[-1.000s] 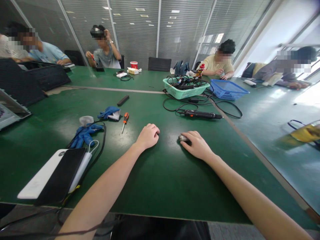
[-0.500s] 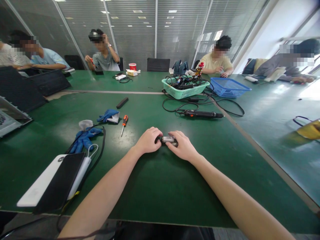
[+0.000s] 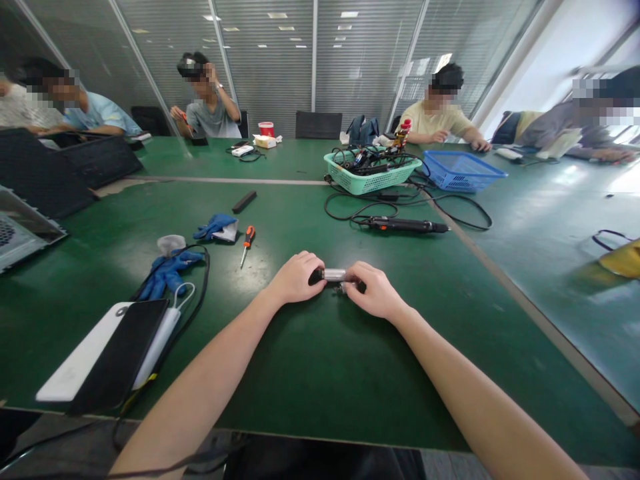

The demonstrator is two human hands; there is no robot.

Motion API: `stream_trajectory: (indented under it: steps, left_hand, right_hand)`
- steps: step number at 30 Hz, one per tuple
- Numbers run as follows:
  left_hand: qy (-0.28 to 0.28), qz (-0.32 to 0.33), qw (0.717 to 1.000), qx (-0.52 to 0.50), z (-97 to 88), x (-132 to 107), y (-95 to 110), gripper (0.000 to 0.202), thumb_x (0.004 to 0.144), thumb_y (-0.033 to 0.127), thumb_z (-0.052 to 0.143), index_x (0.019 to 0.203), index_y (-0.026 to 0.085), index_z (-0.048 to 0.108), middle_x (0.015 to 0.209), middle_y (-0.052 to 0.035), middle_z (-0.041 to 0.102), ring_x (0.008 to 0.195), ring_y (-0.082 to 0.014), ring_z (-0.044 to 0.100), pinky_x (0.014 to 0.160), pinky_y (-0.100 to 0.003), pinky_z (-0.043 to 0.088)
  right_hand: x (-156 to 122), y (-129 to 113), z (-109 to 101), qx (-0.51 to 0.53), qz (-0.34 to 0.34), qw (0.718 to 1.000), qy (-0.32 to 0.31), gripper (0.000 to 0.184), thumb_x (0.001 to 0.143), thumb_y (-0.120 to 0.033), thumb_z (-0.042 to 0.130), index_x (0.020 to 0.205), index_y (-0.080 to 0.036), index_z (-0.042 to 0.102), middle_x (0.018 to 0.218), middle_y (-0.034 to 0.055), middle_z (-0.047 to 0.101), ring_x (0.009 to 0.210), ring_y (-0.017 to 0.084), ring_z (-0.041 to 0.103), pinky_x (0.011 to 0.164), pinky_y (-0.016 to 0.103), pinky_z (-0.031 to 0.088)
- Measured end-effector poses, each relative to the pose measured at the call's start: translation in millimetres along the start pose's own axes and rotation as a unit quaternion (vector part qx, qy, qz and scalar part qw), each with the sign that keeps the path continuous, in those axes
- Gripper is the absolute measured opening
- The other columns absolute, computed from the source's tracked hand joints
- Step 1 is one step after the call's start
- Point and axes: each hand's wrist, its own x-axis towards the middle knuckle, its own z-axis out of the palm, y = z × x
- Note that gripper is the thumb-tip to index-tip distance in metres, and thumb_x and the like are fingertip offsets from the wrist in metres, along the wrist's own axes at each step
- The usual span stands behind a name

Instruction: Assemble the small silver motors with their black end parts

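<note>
Between my two hands lies a short silver cylinder with a black end (image 3: 334,274), just above the table. My left hand (image 3: 299,278) is closed around its black end at the left. At the right end, the curled fingers of my right hand (image 3: 373,288) grip the cylinder and hide part of it. Under the right fingertips a small dark metal piece (image 3: 341,289) shows, too small to make out. An orange-and-black screwdriver (image 3: 248,241) lies on the table, beyond my left hand.
A black electric screwdriver (image 3: 407,225) with a looping cable lies ahead. Behind it stand a green basket (image 3: 360,183) of tools and a blue basket (image 3: 465,175). Blue gloves (image 3: 173,273), a phone (image 3: 83,357) and a computer case (image 3: 25,227) are leftward. Several people sit around the table.
My right hand has shifted slightly right and its fingers have curled more, so more of the silver cylinder and the small piece below show. A co-worker at the right has spread their hands apart.
</note>
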Motion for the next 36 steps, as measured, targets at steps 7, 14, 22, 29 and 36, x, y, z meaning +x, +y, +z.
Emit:
stream_trajectory:
  steps: [7, 14, 22, 29, 36]
  left_hand:
    - [0.003, 0.000, 1.000, 0.002, 1.1, 1.6, -0.2, 0.020, 0.088, 0.034, 0.064, 0.102, 0.020, 0.062, 0.100, -0.0068, 0.065, 0.099, -0.0238, 0.058, 0.089, -0.040, 0.050]
    - [0.009, -0.002, 1.000, 0.012, 4.4, 2.4, -2.0, 0.019, 0.092, 0.034, 0.060, 0.104, 0.019, 0.063, 0.101, -0.0072, 0.066, 0.099, -0.0236, 0.058, 0.090, -0.040, 0.050]
    - [0.005, -0.010, 1.000, 0.021, 5.8, 1.7, -3.4, 0.021, 0.093, 0.036, 0.060, 0.105, 0.020, 0.064, 0.105, -0.0072, 0.067, 0.102, -0.0240, 0.058, 0.093, -0.041, 0.050]
    - [0.001, -0.011, 1.000, 0.021, 6.2, 1.3, -3.8, 0.024, 0.094, 0.040, 0.059, 0.106, 0.019, 0.065, 0.105, -0.0078, 0.067, 0.102, -0.0244, 0.058, 0.094, -0.041, 0.050]
    - [0.001, -0.011, 1.000, 0.019, 6.3, 2.5, -3.6, 0.023, 0.093, 0.038, 0.059, 0.106, 0.019, 0.066, 0.104, -0.0081, 0.067, 0.100, -0.0239, 0.058, 0.093, -0.042, 0.050]
  right_hand:
    - [-1.6, -4.0, -6.8, -0.030, -0.040, 0.997, -0.066, 0.017, 0.081, -0.018, 0.064, 0.098, -0.021, 0.059, 0.092, 0.0049, 0.058, 0.086, 0.021, 0.056, 0.079, 0.034, 0.047]
    - [-0.5, -11.2, -11.9, -0.073, -0.053, 0.992, -0.083, 0.015, 0.084, -0.021, 0.067, 0.099, -0.022, 0.063, 0.095, 0.0069, 0.062, 0.090, 0.023, 0.058, 0.081, 0.036, 0.049]
    - [-1.4, -15.0, 0.5, -0.031, -0.080, 0.994, -0.074, 0.019, 0.088, -0.023, 0.066, 0.107, -0.024, 0.068, 0.108, 0.0092, 0.068, 0.099, 0.026, 0.061, 0.089, 0.042, 0.051]
    - [2.0, -20.8, -2.4, 0.159, 0.082, 0.984, 0.014, 0.026, 0.094, -0.041, 0.061, 0.102, -0.021, 0.076, 0.098, 0.0082, 0.072, 0.080, 0.020, 0.062, 0.074, 0.035, 0.050]
    - [13.3, -38.9, -18.5, 0.618, 0.280, 0.734, -0.046, 0.049, 0.092, -0.058, 0.054, 0.097, -0.014, 0.076, 0.091, 0.0156, 0.077, 0.052, 0.014, 0.044, 0.041, 0.024, 0.020]
